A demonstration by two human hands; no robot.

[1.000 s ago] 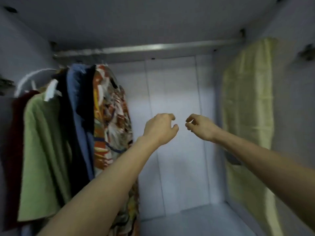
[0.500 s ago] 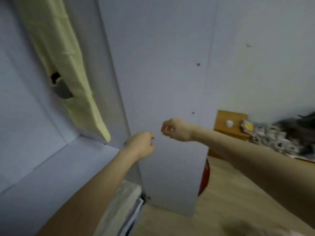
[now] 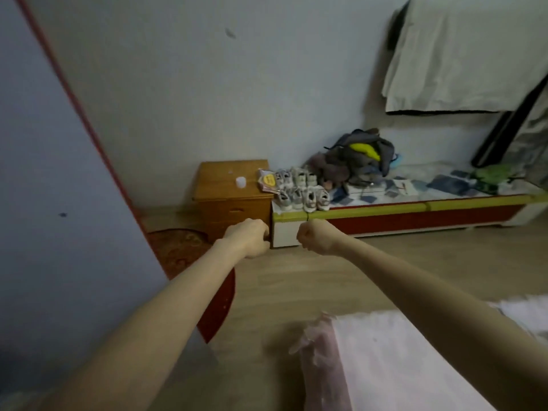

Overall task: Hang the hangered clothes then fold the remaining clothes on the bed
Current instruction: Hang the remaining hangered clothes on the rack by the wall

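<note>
Clothes sit in a heap on the low bed against the far wall, greys and browns with a bright yellow piece on top, and a green piece lies further right on the patterned cover. Both arms are stretched out over the wooden floor. Left hand is curled into a fist with nothing in it; right hand is curled the same way, also empty, just beside the left but not touching. Small shoes line the bed's near end, next to a wooden nightstand with a little white cup on top. Pale blue door with red edging fills the left. A pink cloth spreads at the bottom right, and a beige sheet hangs on the wall above the bed.
</note>
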